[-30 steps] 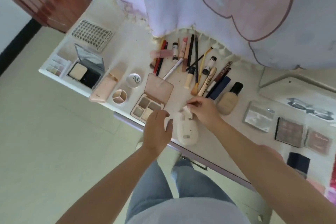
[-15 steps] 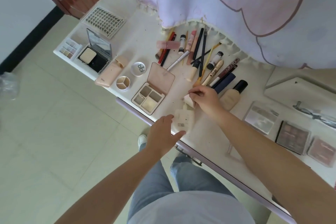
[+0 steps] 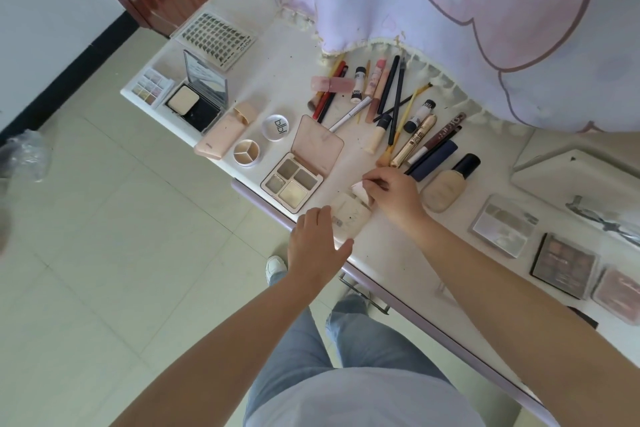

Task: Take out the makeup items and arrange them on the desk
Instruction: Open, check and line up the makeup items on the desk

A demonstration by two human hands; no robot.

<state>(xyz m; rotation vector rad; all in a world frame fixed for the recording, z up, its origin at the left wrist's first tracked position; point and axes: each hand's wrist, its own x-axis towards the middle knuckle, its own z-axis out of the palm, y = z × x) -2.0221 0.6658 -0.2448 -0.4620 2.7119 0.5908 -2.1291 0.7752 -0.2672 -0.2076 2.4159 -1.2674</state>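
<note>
Right now my right hand (image 3: 393,196) pinches a small white wedge-shaped makeup sponge (image 3: 360,190) between thumb and fingertips, just above the cream rounded plastic case (image 3: 348,217) lying at the near edge of the white table (image 3: 287,80). My left hand (image 3: 317,246) rests on the case's near end, fingers loosely spread and steadying it rather than clasping it. I judge the sponge to be very light and soft, so a gentle pinch at its thick end should do; squeezing harder would only crush it. The case looks stiff, smooth and light, likely to slide on the slick tabletop, so I would hold it by its long sides. Just beyond the case lies an open pink four-pan eyeshadow palette (image 3: 299,170), and beyond that a fan of pencils, brushes and tubes (image 3: 391,104). Right of the case lies a beige foundation bottle with a black cap (image 3: 446,186). A lilac printed curtain (image 3: 450,11) hangs over the table's far side, and pale floor tiles (image 3: 121,253) spread left of the case.
</note>
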